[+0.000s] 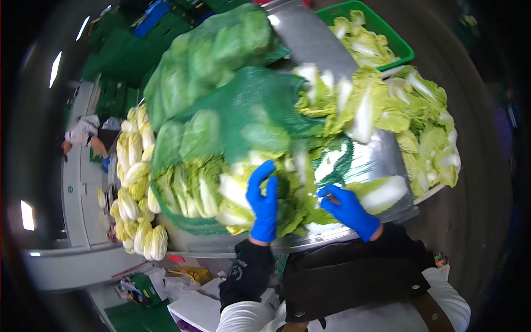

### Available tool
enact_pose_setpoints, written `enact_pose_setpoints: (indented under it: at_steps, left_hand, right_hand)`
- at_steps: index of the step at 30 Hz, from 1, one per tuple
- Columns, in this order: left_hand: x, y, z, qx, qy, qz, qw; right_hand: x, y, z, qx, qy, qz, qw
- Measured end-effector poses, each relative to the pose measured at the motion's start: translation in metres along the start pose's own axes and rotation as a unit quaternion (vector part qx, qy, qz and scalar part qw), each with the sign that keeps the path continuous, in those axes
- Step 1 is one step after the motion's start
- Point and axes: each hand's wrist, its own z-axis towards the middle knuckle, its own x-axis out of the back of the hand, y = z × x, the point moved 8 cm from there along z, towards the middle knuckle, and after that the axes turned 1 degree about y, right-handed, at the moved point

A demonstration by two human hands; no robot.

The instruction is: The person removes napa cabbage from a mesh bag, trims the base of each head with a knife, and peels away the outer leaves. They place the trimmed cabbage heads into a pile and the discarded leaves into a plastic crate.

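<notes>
My left hand [263,202], in a blue glove, is over the cabbages at the front of an open green net bag [249,99]. Its thumb and fingers are apart, and nothing shows between them. To the right, my right hand [345,209], also gloved in blue, has its fingers curled around a small dark item too small to name. Next to that hand a loose pale leaf [387,193] lies on the metal table [310,41]. Several cabbages [191,188] sit in the net's mouth, left of my left hand.
A full green net bag [221,52] lies at the back. Trimmed leaves fill a green crate [406,52] and a pale container [431,193] on the right. Several yellowish cabbages [133,166] are piled at left. Another person [86,133] stands far left.
</notes>
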Motion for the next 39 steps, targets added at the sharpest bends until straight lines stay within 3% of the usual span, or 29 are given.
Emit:
enact_pose_setpoints:
  at_steps: [3, 4, 6, 9, 11, 12, 13, 14, 15, 16, 17, 19, 20, 23, 25, 27, 28, 29, 31, 33, 37, 39]
  left_hand:
    - [0.132, -0.051, -0.023, 0.025, 0.088, 0.104, 0.99]
    - [0.174, -0.072, -0.032, 0.033, 0.117, 0.147, 0.982]
    - [0.23, -0.081, -0.036, 0.051, 0.172, 0.193, 0.965]
    - [0.266, -0.118, -0.002, 0.069, 0.179, 0.134, 0.972]
    - [0.261, -0.152, 0.034, 0.102, 0.162, 0.129, 0.973]
    - [0.252, -0.162, 0.051, 0.144, 0.137, 0.22, 0.955]
    - [0.244, -0.167, 0.061, 0.185, 0.111, 0.309, 0.927]
    - [0.236, -0.164, 0.059, 0.186, 0.11, 0.302, 0.929]
    - [0.22, -0.138, 0.06, 0.121, 0.067, 0.338, 0.931]
    - [0.207, -0.117, 0.06, 0.056, 0.024, 0.374, 0.926]
    - [0.212, -0.114, 0.059, 0.056, 0.025, 0.37, 0.927]
    - [0.233, -0.129, 0.054, 0.166, 0.067, 0.179, 0.968]
    - [0.234, -0.13, 0.057, 0.101, 0.08, 0.322, 0.938]
    - [0.216, -0.171, 0.053, 0.153, 0.102, 0.231, 0.955]
    - [0.215, -0.141, 0.06, 0.183, 0.108, 0.214, 0.953]
    - [0.196, -0.134, 0.072, 0.199, -0.049, 0.326, 0.923]
    - [0.195, -0.131, 0.07, 0.136, 0.0, 0.446, 0.885]
    - [0.194, -0.143, 0.066, 0.13, -0.003, 0.447, 0.885]
    - [0.189, -0.152, 0.069, 0.201, 0.014, 0.152, 0.968]
    - [0.187, -0.149, 0.058, 0.24, -0.015, 0.108, 0.965]
    - [0.186, -0.092, 0.045, 0.118, 0.007, 0.095, 0.988]
    - [0.191, -0.045, 0.038, 0.011, 0.093, 0.085, 0.992]
  right_hand:
    - [-0.086, -0.017, 0.023, -0.008, -0.125, -0.076, 0.989]
    - [-0.101, -0.027, 0.032, 0.04, -0.112, -0.101, 0.988]
    - [-0.128, -0.03, 0.048, 0.047, -0.105, -0.083, 0.99]
    - [-0.168, -0.042, 0.074, 0.055, -0.083, -0.066, 0.993]
    - [-0.198, -0.038, 0.095, 0.042, -0.097, 0.014, 0.994]
    - [-0.21, -0.041, 0.099, -0.121, -0.139, 0.048, 0.982]
    - [-0.217, -0.04, 0.108, -0.121, -0.134, 0.041, 0.983]
    - [-0.222, -0.029, 0.118, -0.151, -0.12, 0.065, 0.979]
    - [-0.224, -0.018, 0.128, -0.178, -0.107, 0.089, 0.974]
    - [-0.225, -0.012, 0.136, -0.171, -0.1, 0.076, 0.977]
    - [-0.224, -0.009, 0.14, -0.171, -0.099, 0.072, 0.978]
    - [-0.218, 0.003, 0.139, -0.195, -0.096, 0.075, 0.973]
    - [-0.217, 0.013, 0.139, -0.213, -0.09, 0.083, 0.969]
    - [-0.219, 0.015, 0.125, -0.219, -0.131, 0.094, 0.962]
    - [-0.212, 0.01, 0.116, -0.218, -0.126, 0.091, 0.964]
    - [-0.203, 0.014, 0.113, -0.206, -0.146, 0.117, 0.961]
    - [-0.198, 0.011, 0.11, -0.202, -0.144, 0.121, 0.961]
    - [-0.192, 0.008, 0.106, -0.2, -0.141, 0.108, 0.964]
    - [-0.176, 0.005, 0.1, -0.193, -0.125, 0.097, 0.968]
    - [-0.167, 0.002, 0.088, -0.173, -0.129, 0.085, 0.973]
    - [-0.143, -0.015, 0.07, -0.154, -0.102, 0.104, 0.977]
    - [-0.125, -0.038, 0.062, -0.119, -0.062, 0.101, 0.986]
